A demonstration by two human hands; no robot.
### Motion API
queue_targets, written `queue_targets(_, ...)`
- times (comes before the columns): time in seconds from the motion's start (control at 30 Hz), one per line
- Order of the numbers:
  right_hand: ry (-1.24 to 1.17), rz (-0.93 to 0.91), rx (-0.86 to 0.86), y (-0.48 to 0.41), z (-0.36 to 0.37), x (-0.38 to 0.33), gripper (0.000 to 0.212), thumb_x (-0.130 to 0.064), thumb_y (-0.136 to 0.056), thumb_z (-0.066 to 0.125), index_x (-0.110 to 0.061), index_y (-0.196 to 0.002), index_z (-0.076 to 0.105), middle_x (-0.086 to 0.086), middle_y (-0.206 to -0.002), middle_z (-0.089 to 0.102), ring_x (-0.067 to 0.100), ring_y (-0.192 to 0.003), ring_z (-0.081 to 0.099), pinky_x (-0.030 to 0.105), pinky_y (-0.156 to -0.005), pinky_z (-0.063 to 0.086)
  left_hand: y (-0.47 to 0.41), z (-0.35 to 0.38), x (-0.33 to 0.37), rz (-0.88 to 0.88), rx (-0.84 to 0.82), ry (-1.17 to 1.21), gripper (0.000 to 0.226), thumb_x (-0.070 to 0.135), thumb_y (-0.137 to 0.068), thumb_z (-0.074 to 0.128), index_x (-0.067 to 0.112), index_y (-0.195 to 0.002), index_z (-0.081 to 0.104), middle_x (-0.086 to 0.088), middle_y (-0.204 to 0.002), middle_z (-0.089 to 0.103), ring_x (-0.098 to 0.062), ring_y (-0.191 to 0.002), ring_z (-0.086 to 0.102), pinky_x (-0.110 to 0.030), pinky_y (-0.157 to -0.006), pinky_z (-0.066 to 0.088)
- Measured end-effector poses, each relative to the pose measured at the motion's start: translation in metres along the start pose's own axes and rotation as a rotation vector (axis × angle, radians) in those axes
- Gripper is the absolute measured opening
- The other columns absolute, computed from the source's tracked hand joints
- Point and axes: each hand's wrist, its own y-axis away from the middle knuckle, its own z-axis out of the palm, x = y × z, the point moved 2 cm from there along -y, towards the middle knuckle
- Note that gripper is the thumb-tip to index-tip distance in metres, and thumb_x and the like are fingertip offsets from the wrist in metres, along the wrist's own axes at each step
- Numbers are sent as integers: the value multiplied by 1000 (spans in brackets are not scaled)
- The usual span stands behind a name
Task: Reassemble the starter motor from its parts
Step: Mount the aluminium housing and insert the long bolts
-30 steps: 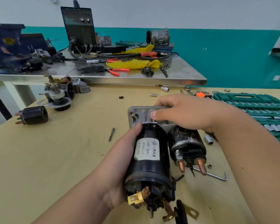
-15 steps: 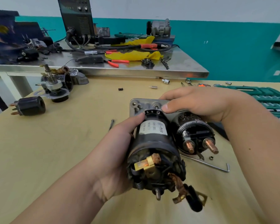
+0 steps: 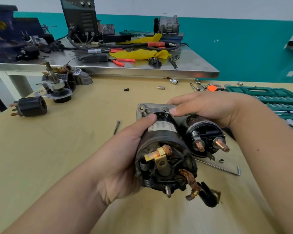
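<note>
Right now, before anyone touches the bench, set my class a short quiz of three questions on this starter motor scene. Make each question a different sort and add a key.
1. True or false: the left hand and the right hand both hold the motor.
2. How many copper studs stick out of the smaller cylinder beside it? A one, B two, C four.
3. Fill the gap: the green tool case lies on the person's ____ side.
Key: 1 true; 2 B; 3 right.
</note>
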Motion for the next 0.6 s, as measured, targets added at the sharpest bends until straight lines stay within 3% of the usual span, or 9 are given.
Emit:
queue_targets(0.13, 6, 6, -24, -1, 0, 1, 46, -31, -70, 65, -10, -111, 64, 17, -109, 69, 29, -92, 67, 34, -72, 57, -2, -5, -4, -83, -63, 16, 35, 32, -70, 56, 6, -62, 77, -16, -72, 73, -23, -58, 72, -28, -43, 53)
queue_targets(0.27, -3, 31, -45, -2, 1, 4, 47, -30, -72, 64, -10, -114, 62, 18, -111, 68, 29, -93, 67, 35, -74, 57, -5, -4, -3, -82, 4, -39, 36, 30, -65, 55, 4, -48, 72, -15, -59, 69, -21, -45, 67, -25, -32, 46)
queue_targets(0.37, 10, 21, -44, -3, 0, 4, 44, -28, -74, 69, -11, -114, 63, 18, -111, 69, 30, -95, 67, 38, -77, 57, -13, -7, -4, -94, 51, -82, 48, 28, -85, 51, 1, -52, 73, -16, -59, 69, -20, -45, 67, -23, -30, 44)
queue_targets(0.43, 17, 4, -36, -4, -1, 4, 39, -25, -75, 74, -15, -111, 64, 15, -107, 71, 32, -96, 68, 40, -78, 56, -17, -17, -3, -12, 72, -87, 42, 18, -99, 40, -10, -94, 71, -27, -94, 71, -22, -81, 73, -25, -50, 53)
queue_targets(0.47, 26, -7, -26, -4, -1, 3, 37, -26, -75, 71, -16, -110, 64, 13, -105, 71, 31, -97, 69, 41, -79, 56, -11, -28, -1, 27, 218, 91, 41, 15, -103, 32, -14, -120, 55, -30, -122, 59, -24, -111, 63, -24, -71, 49)
queue_targets(0.5, 44, -19, -10, -3, -1, 2, 34, -27, -76, 70, -17, -109, 64, 12, -104, 72, 31, -96, 69, 42, -80, 57, -8, -30, 0, 76, 305, 52, 41, 14, -104, 26, -11, -135, 38, -31, -138, 46, -24, -128, 49, -19, -78, 42)
queue_targets(0.53, 72, -37, 9, -3, -1, 0, 30, -25, -80, 71, -18, -108, 64, 12, -103, 72, 31, -95, 69, 42, -80, 57, -9, -26, 1, 110, 326, 13, 38, 13, -105, 25, -5, -136, 35, -34, -133, 49, -17, -126, 51, -15, -72, 41)
queue_targets(0.57, 105, -59, 30, -2, 0, -2, 25, -23, -84, 70, -18, -108, 64, 12, -103, 71, 30, -94, 69, 44, -82, 56, -12, -24, 1, 146, 306, 19, 33, 13, -105, 27, -1, -130, 43, -35, -104, 65, -2, -100, 65, -11, -51, 41)
queue_targets(0.6, 143, -83, 54, -1, 2, -4, 23, -21, -86, 68, -18, -108, 64, 13, -103, 71, 30, -94, 69, 46, -84, 55, -17, -22, 0, 206, 232, 25, 30, 12, -105, 28, 4, -125, 48, -22, -64, 67, 9, -57, 63, -7, -41, 38)
